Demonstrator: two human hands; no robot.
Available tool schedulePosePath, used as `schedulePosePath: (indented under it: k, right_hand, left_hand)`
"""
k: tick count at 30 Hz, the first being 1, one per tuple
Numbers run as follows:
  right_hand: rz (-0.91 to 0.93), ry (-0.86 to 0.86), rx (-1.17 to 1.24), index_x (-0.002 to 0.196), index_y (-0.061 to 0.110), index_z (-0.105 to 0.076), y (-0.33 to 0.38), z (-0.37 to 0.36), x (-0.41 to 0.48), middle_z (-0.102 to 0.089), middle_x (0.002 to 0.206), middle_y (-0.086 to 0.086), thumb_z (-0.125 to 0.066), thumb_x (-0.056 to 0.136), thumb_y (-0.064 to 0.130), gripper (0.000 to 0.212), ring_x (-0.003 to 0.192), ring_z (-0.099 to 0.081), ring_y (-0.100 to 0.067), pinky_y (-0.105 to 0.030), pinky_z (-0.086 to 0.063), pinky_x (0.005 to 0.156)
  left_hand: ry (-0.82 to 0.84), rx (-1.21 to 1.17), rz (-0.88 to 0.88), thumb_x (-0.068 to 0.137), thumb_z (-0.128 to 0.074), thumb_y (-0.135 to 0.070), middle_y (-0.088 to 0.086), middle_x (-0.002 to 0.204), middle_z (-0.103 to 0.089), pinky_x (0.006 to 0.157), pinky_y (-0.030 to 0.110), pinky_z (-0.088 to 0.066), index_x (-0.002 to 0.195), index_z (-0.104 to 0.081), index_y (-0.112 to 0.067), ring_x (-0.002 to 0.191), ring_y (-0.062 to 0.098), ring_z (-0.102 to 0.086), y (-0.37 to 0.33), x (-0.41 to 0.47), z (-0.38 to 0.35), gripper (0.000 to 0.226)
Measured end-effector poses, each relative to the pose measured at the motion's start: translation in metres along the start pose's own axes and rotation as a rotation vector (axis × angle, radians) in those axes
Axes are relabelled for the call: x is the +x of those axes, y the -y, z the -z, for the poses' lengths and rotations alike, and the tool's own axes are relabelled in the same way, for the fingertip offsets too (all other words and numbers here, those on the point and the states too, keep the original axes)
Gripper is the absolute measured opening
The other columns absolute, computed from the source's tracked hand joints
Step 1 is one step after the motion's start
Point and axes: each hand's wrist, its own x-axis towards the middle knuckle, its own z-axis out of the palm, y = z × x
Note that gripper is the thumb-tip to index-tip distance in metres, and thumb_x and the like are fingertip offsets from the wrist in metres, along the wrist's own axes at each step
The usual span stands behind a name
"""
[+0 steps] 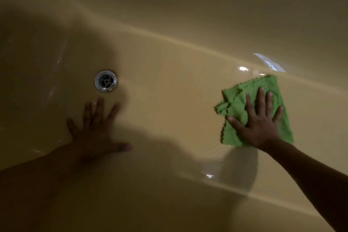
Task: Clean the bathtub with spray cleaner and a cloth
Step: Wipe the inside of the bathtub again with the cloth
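Head view: the beige bathtub (169, 111) fills the frame, its floor glossy with bright glints and partly in shadow. The green cloth (239, 103) lies on the tub floor at the right, close under the far wall, folded and rumpled at its left edge. The right hand (259, 122) presses flat on the cloth, fingers straight and spread. The left hand (96, 133) rests flat on the bare tub floor, fingers spread, in shadow. The round metal drain (105, 81) sits just beyond the left hand's fingertips, well apart from the cloth.
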Motion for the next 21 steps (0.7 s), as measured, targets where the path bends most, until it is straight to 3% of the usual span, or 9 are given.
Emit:
schedulePosePath:
  k: [6, 12, 17, 21]
  right_hand:
    - [0.139, -0.061, -0.058, 0.159, 0.039, 0.016, 0.081, 0.01, 0.051, 0.034, 0.164, -0.006, -0.018, 0.083, 0.093, 0.1, 0.151, 0.032, -0.029, -0.07, 0.012, 0.116]
    - [0.416, -0.045, -0.148, 0.161, 0.036, 0.009, 0.145, -0.001, 0.042, 0.027, 0.167, -0.008, -0.017, 0.088, 0.089, 0.094, 0.152, 0.028, -0.032, -0.071, 0.01, 0.116]
    - [0.62, 0.027, -0.198, 0.162, 0.036, 0.004, 0.152, -0.012, 0.005, 0.02, 0.169, -0.008, -0.016, 0.092, 0.085, 0.088, 0.155, 0.021, -0.031, -0.071, 0.001, 0.117]
    - [0.698, 0.121, -0.202, 0.162, 0.039, 0.003, 0.125, -0.02, -0.036, 0.016, 0.17, -0.006, -0.022, 0.092, 0.084, 0.087, 0.156, 0.018, -0.03, -0.069, 0.003, 0.119]
  left_hand:
    - [0.02, -0.035, -0.007, 0.023, -0.035, -0.113, -0.016, 0.143, 0.061, 0.11, 0.079, 0.009, 0.134, 0.042, -0.064, 0.138, 0.026, 0.052, -0.001, 0.003, 0.001, 0.144]
    - [0.021, -0.04, 0.003, 0.029, -0.045, -0.109, -0.015, 0.141, 0.063, 0.111, 0.078, 0.011, 0.135, 0.043, -0.063, 0.138, 0.027, 0.053, -0.002, 0.004, 0.003, 0.144]
    - [0.033, -0.034, -0.009, 0.036, -0.055, -0.104, -0.014, 0.141, 0.064, 0.109, 0.078, 0.012, 0.136, 0.042, -0.063, 0.137, 0.028, 0.054, -0.002, 0.007, 0.006, 0.145]
    - [0.048, -0.039, -0.032, 0.044, -0.064, -0.099, -0.013, 0.139, 0.065, 0.109, 0.079, 0.012, 0.135, 0.041, -0.063, 0.136, 0.03, 0.054, -0.002, 0.009, 0.011, 0.143]
